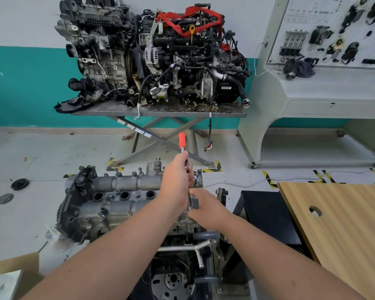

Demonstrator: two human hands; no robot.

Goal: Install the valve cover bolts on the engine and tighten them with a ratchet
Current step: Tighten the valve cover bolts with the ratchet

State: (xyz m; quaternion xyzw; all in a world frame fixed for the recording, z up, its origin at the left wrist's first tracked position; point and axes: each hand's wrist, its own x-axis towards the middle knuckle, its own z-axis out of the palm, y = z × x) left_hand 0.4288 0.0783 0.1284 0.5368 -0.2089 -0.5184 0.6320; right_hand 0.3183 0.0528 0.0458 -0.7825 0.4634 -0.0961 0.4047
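Left hand (pixel 178 176) wraps the ratchet (pixel 185 161) mid-shaft, orange grip jutting free; right hand (pixel 206 207) steadies its extension over the valve cover (pixel 117 191). Rigid steel, probably slick: gripping the rubber handle would give better leverage.

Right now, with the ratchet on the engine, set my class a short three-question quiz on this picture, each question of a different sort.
1. True or false: the left hand grips the ratchet below its orange handle.
2. Where is the right hand? A) on the wooden table B) at the lower end of the ratchet, on the valve cover C) hanging free
3. Fill in: the engines on the metal stand carry a ____ strap.

Key: 1 true; 2 B; 3 red
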